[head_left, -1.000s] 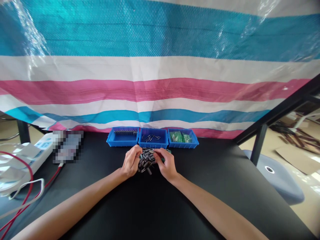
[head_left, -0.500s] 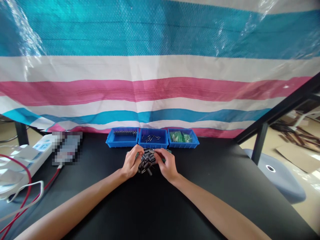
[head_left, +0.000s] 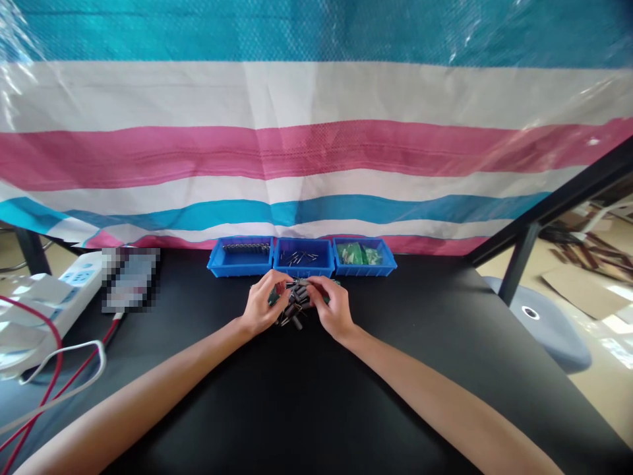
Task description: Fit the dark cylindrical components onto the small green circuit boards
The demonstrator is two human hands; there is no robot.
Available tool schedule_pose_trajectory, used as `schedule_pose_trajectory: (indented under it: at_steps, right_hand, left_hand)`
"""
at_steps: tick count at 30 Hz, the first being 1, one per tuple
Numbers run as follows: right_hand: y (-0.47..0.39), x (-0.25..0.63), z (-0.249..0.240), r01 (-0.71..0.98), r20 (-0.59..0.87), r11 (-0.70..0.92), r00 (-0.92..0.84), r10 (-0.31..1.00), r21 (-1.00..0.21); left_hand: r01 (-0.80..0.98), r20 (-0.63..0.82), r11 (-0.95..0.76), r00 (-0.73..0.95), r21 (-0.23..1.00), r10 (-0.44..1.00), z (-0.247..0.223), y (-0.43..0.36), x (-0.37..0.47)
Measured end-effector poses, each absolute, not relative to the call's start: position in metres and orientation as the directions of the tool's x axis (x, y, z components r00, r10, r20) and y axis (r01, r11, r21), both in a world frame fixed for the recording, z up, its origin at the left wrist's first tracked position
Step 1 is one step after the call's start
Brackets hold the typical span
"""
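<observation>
A pile of small dark and silver metal pieces (head_left: pixel 297 322), several of them short cylinders like sockets, lies on the black table between my hands. My left hand (head_left: pixel 267 302) curls over the pile's left side, thumb and fingers bent toward each other at its top. From the right, my right hand (head_left: pixel 330 307) pinches at the pile's upper edge. What either hand holds is too small to make out. Bits of green show behind the fingers of both hands. Beyond stand a left blue bin (head_left: pixel 241 269) with a row of sockets (head_left: pixel 246 249) and a middle blue bin (head_left: pixel 303 270) with thin metal bits (head_left: pixel 299 257).
A right blue bin (head_left: pixel 366 269) holds green packets (head_left: pixel 360 254). At the left are a white power strip (head_left: pixel 74 280), a blurred-out device (head_left: pixel 129 280) and red and white cables. A striped plastic sheet (head_left: pixel 316 152) hangs behind. A grey stool (head_left: pixel 548 330) stands right of the table.
The view has tipped down slightly, so the sheet and bins sit higher in the picture. The left fingers have spread a little over the pile; the right hand has barely shifted.
</observation>
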State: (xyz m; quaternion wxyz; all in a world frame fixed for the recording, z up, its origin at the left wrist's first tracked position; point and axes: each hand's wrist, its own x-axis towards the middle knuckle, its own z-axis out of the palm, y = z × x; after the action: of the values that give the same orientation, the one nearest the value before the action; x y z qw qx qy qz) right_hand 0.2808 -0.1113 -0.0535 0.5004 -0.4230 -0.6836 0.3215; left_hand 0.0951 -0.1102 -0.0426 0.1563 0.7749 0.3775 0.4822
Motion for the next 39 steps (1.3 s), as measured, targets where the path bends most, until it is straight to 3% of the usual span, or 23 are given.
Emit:
schedule_pose_trajectory:
  at_steps: [12, 17, 23, 29, 39]
  right_hand:
    - [-0.110, 0.280, -0.051, 0.278, 0.440, 0.483, -0.205, 0.874, -0.830]
    - [-0.110, 0.279, -0.051, 0.293, 0.442, 0.490, -0.218, 0.870, -0.821]
    - [-0.110, 0.281, -0.051, 0.227, 0.371, 0.394, -0.139, 0.918, -0.891]
    - [-0.112, 0.279, -0.047, 0.152, 0.356, 0.371, -0.119, 0.927, -0.916]
    - [-0.114, 0.281, -0.052, 0.246, 0.505, 0.538, -0.185, 0.843, -0.807]
  left_hand:
    - [0.466, 0.737, -0.739, 0.234, 0.487, 0.634, -0.053, -0.102, 0.098]
    - [0.497, 0.705, -0.711, 0.246, 0.497, 0.665, -0.047, -0.108, 0.098]
    - [0.504, 0.640, -0.631, 0.184, 0.590, 0.746, -0.048, -0.113, 0.096]
    - [0.513, 0.660, -0.666, 0.233, 0.541, 0.715, -0.049, -0.110, 0.094]
    - [0.473, 0.634, -0.607, 0.125, 0.638, 0.763, -0.064, -0.105, 0.094]
